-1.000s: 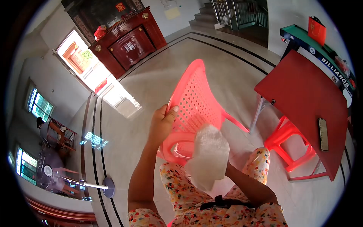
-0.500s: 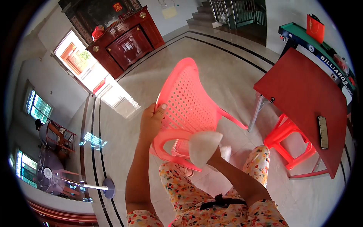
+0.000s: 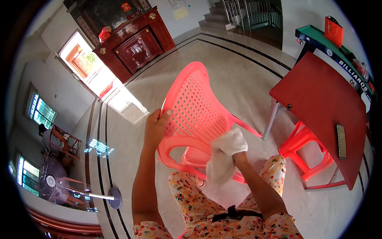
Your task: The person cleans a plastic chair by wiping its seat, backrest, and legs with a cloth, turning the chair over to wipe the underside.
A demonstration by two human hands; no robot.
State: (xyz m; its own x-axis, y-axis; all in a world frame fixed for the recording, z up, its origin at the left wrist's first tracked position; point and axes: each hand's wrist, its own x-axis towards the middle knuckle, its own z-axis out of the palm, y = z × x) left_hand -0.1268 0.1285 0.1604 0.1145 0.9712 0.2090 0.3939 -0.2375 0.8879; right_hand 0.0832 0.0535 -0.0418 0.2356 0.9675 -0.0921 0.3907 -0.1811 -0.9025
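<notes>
A pink plastic armchair (image 3: 191, 107) with a perforated backrest stands tilted before my knees. My left hand (image 3: 156, 127) is closed around the backrest's left edge, thumb on the near face. A white cloth (image 3: 229, 145) covers most of my right hand (image 3: 240, 158), hiding its fingers. The cloth lies against the lower backrest by the seat, and a loose end hangs down below it.
To the right is a red folding table (image 3: 318, 95) with a strip-shaped object (image 3: 341, 141) on it and a red stool (image 3: 304, 149) beneath. A toy billiards table (image 3: 346, 65) stands behind. At left are a standing fan (image 3: 114, 198) and a seated person (image 3: 47, 135).
My right hand and the cloth have moved slightly right and up across the chair, and the cloth now hangs looser. My left hand keeps its hold on the backrest edge.
</notes>
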